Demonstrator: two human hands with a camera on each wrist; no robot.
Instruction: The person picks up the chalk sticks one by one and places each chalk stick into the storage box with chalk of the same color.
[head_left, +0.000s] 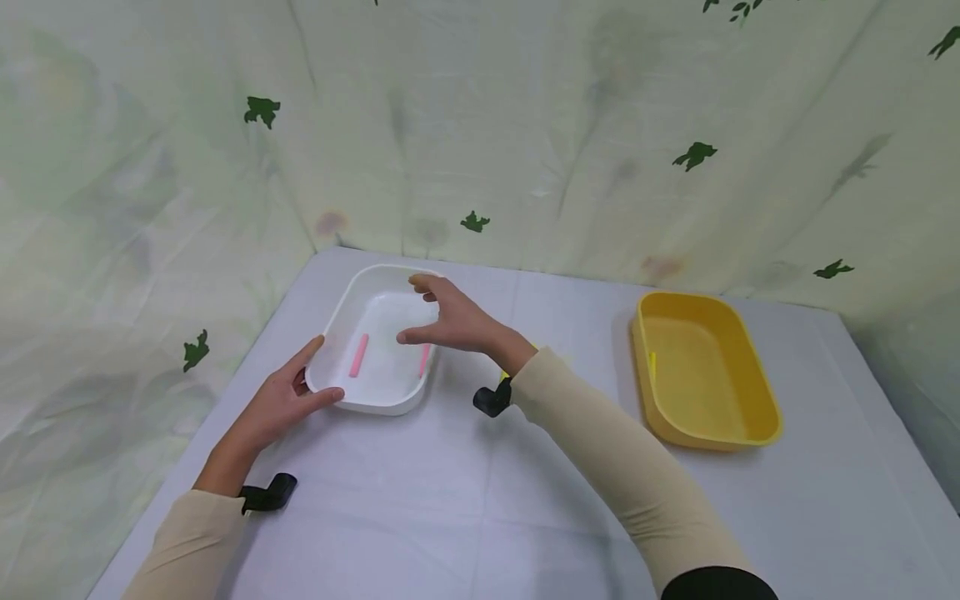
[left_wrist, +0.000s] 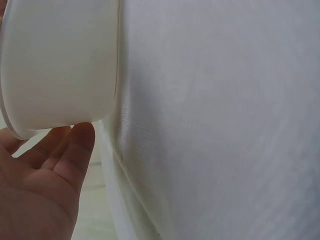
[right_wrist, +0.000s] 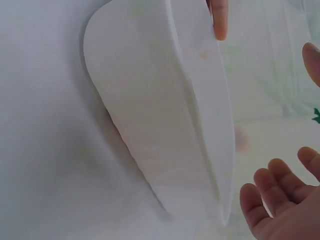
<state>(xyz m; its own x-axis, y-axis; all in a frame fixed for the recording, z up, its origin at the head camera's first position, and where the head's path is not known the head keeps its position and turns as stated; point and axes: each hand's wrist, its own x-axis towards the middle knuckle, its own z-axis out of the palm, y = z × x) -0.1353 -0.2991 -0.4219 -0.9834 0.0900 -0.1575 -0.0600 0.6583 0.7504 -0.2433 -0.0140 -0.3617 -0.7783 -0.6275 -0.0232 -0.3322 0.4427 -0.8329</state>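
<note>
Left hand: the left hand (head_left: 281, 400) is in the lower left of the head view, at the near left corner of the white tray (head_left: 333, 321). Its thumb lies along the near rim and its index finger goes up along the left wall, so it pinches that corner lightly.
Left fingers: in the left wrist view the fingers (left_wrist: 75, 150) lie under the edge of the tray wall (left_wrist: 60, 65) and touch it.
Right hand: the right hand (head_left: 450, 321) hovers over the right side of the tray, palm to the left, fingers spread and a little bent. It holds nothing. It probably does not touch the rim, but the view is not clear here.
Right fingers: in the right wrist view the fingertips (right_wrist: 270, 185) stand apart from the tray rim (right_wrist: 210, 125).
Tray look: white, rectangular with round corners, standing flat on the table (head_left: 450, 500), left of the frame centre.
Inside the tray: two pink sticks (head_left: 358, 355) lie on the bottom, one left, one under the right hand.
Edges and room: the tray is near the left table edge. A yellow tray (head_left: 757, 400) stands well apart at the right, with bare cloth between. A cloth backdrop (head_left: 525, 125) with leaf prints closes the far side.
</note>
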